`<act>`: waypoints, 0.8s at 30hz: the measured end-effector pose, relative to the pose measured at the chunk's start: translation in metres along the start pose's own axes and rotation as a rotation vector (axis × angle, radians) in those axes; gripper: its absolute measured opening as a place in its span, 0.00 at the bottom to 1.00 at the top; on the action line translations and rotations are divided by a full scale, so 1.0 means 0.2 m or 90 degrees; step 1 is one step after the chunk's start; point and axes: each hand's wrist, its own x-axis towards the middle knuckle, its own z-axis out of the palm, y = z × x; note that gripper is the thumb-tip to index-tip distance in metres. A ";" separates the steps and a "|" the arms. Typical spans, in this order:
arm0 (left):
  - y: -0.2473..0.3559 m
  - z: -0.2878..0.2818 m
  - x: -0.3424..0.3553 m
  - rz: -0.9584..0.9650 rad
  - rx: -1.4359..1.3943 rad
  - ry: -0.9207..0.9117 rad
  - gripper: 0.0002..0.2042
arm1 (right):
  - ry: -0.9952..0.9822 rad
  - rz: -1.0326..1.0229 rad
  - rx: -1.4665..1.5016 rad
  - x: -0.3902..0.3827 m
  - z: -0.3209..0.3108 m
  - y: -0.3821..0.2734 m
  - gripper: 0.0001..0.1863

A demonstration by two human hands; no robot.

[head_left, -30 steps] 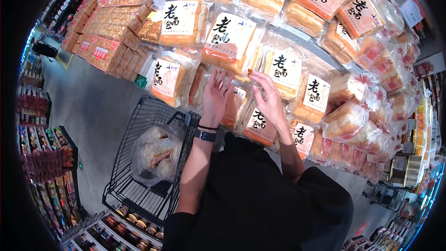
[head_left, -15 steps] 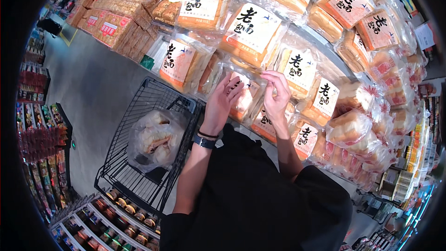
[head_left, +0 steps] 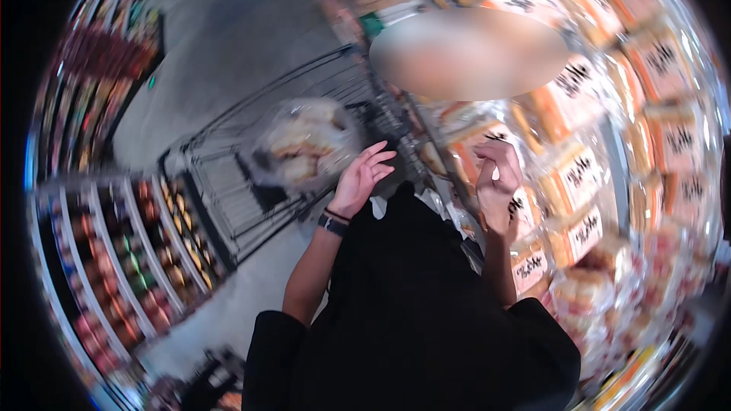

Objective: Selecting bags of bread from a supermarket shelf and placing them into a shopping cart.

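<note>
My left hand point(head_left: 364, 184), a dark watch and a thin band on its wrist, hangs beside the near side of the shopping cart with fingers spread and nothing in them. In the cart point(head_left: 221, 133) lies a clear plastic bag of bread buns point(head_left: 308, 144), a little beyond that hand. My right hand point(head_left: 499, 183) is in front of the bread display with fingers curled in toward the thumb. A small pale patch shows between them; whether it is a held thing or a gap I cannot make out. Bagged loaves of bread point(head_left: 575, 175) with white and orange labels surround this hand.
Stacked bagged bread point(head_left: 670, 137) fills the sloping display on the right. Shelves of small packaged goods point(head_left: 133, 259) stand at lower left, more shelving point(head_left: 114, 53) at upper left. Grey floor point(head_left: 221, 23) lies beyond the cart. A smeared oval hides part of the display.
My view has swung left, so cart and bread sit further right in it. My left hand has come off the bagged bread toward the cart. My right hand has drawn back, fingers still curled.
</note>
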 end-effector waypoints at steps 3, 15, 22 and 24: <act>0.05 -0.19 -0.16 0.036 -0.034 0.047 0.26 | -0.143 -0.003 0.018 0.01 0.23 -0.11 0.14; 0.39 -0.88 -0.63 0.168 -0.022 0.330 0.23 | -0.655 -0.160 0.179 -0.23 1.54 -0.48 0.16; 0.50 -1.26 -0.79 0.166 -0.013 0.418 0.20 | -0.793 -0.216 -0.026 -0.41 2.45 -0.55 0.23; 0.53 -1.31 -0.83 0.166 -0.020 0.433 0.19 | -0.678 -0.236 -0.258 -0.41 2.59 -0.46 0.33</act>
